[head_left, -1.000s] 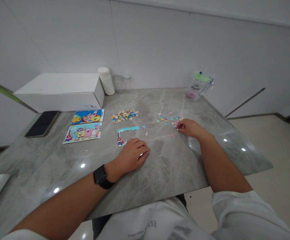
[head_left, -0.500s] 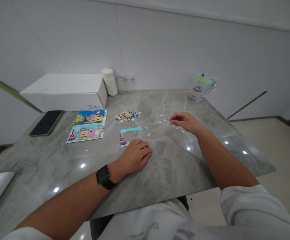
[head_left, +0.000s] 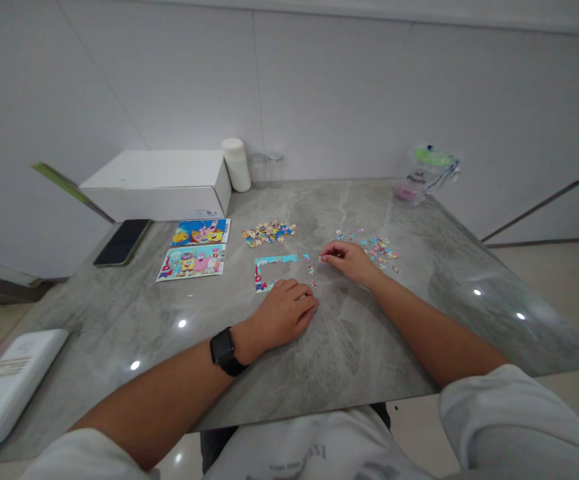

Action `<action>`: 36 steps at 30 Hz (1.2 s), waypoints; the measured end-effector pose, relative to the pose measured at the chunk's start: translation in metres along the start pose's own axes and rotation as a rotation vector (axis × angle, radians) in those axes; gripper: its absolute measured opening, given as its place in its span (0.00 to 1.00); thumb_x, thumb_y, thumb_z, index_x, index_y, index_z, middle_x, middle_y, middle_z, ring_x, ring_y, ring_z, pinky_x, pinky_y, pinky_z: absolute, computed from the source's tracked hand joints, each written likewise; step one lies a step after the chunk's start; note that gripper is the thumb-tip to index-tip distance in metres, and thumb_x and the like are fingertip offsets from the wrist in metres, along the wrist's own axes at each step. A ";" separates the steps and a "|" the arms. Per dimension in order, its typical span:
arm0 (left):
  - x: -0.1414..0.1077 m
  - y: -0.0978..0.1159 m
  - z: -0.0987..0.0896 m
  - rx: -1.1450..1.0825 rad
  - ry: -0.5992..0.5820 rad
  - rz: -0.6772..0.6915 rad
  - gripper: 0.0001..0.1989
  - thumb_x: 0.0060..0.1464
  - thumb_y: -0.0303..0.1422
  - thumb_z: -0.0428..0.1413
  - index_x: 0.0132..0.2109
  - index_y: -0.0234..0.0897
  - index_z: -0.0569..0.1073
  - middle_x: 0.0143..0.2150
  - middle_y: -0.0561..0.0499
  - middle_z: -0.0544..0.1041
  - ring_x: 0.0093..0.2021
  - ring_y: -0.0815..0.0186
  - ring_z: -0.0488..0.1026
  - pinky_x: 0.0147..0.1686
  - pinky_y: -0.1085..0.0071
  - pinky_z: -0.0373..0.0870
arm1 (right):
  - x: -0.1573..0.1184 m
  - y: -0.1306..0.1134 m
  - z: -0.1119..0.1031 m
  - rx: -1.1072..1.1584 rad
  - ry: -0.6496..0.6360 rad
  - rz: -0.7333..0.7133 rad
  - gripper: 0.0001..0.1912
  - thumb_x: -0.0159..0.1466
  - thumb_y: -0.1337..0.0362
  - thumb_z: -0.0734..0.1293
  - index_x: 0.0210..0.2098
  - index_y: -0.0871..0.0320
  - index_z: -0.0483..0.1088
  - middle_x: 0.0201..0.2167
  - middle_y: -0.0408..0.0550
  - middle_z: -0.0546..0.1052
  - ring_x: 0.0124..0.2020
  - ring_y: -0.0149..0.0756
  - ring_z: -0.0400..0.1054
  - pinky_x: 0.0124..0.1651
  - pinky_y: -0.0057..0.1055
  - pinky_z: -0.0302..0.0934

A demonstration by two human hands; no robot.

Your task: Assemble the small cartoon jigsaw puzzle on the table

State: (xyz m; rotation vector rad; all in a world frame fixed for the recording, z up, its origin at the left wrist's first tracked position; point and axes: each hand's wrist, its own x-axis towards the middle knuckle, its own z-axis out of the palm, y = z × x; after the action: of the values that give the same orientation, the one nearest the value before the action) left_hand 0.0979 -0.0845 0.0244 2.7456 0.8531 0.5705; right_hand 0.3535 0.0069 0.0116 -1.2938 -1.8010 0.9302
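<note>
1. Pale wall panels [head_left: 319, 87] stand behind our grey, marble-patterned table [head_left: 349, 380].
2. Before us lies a partly assembled jigsaw border [head_left: 258, 271], flat on the table just beyond our left hand [head_left: 288, 313]. We see a turquoise, ragged-edged strip along its top, red down its left side, and red and blue at the lower left corner; its middle shows bare grey.
3. Separate edge pieces [head_left: 311, 270] lie in a loose column to the border's right, multicoloured and too small to read.
4. Our left hand rests palm down, fingers loosely bent, overlapping the border's lower side in our view; we cannot tell whether anything is under them.
5. Our right hand [head_left: 350, 261] has thumb and forefinger together, pinching a tiny pale jigsaw piece [head_left: 321, 258] near the column.
6. Beyond that hand we see scattered pastel pieces [head_left: 380, 248]; behind the border, a heap of yellow, blue and tan pieces [head_left: 269, 232].
7. Two cartoon picture cards [head_left: 194, 262] lie to the left, beside a smartphone [head_left: 122, 242].
</note>
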 end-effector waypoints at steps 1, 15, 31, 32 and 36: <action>0.000 0.000 0.000 0.008 -0.002 -0.007 0.12 0.72 0.34 0.52 0.51 0.41 0.80 0.50 0.46 0.80 0.49 0.58 0.72 0.50 0.58 0.67 | -0.001 0.001 0.001 -0.035 -0.007 -0.032 0.08 0.62 0.57 0.72 0.35 0.54 0.80 0.31 0.44 0.81 0.31 0.35 0.72 0.37 0.32 0.65; 0.001 0.001 0.002 0.124 -0.071 -0.061 0.18 0.72 0.38 0.51 0.63 0.39 0.74 0.64 0.43 0.76 0.57 0.53 0.70 0.54 0.53 0.68 | -0.014 -0.011 0.017 -0.261 -0.232 -0.210 0.10 0.66 0.69 0.69 0.45 0.54 0.80 0.36 0.45 0.84 0.35 0.35 0.75 0.42 0.30 0.66; 0.005 0.001 0.002 0.151 -0.145 -0.103 0.22 0.73 0.43 0.50 0.64 0.37 0.73 0.63 0.42 0.76 0.57 0.52 0.69 0.55 0.52 0.67 | -0.016 -0.014 0.024 -0.473 -0.195 -0.281 0.10 0.65 0.71 0.70 0.45 0.56 0.80 0.39 0.48 0.83 0.36 0.35 0.73 0.44 0.31 0.64; 0.005 0.001 0.001 0.153 -0.150 -0.104 0.22 0.73 0.43 0.50 0.64 0.37 0.73 0.63 0.42 0.76 0.57 0.51 0.69 0.55 0.52 0.67 | -0.016 -0.015 0.024 -0.485 -0.192 -0.286 0.10 0.65 0.71 0.71 0.45 0.56 0.80 0.39 0.49 0.83 0.36 0.35 0.73 0.44 0.31 0.64; 0.005 0.002 0.001 0.157 -0.164 -0.107 0.23 0.72 0.43 0.51 0.65 0.35 0.72 0.63 0.41 0.75 0.58 0.51 0.69 0.56 0.51 0.67 | -0.017 -0.016 0.025 -0.520 -0.183 -0.313 0.10 0.65 0.71 0.70 0.45 0.55 0.80 0.40 0.49 0.83 0.39 0.37 0.74 0.47 0.33 0.65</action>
State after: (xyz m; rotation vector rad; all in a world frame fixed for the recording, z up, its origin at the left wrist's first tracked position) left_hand 0.1028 -0.0835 0.0256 2.8149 1.0360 0.2636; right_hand 0.3283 -0.0164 0.0110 -1.1945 -2.4123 0.4288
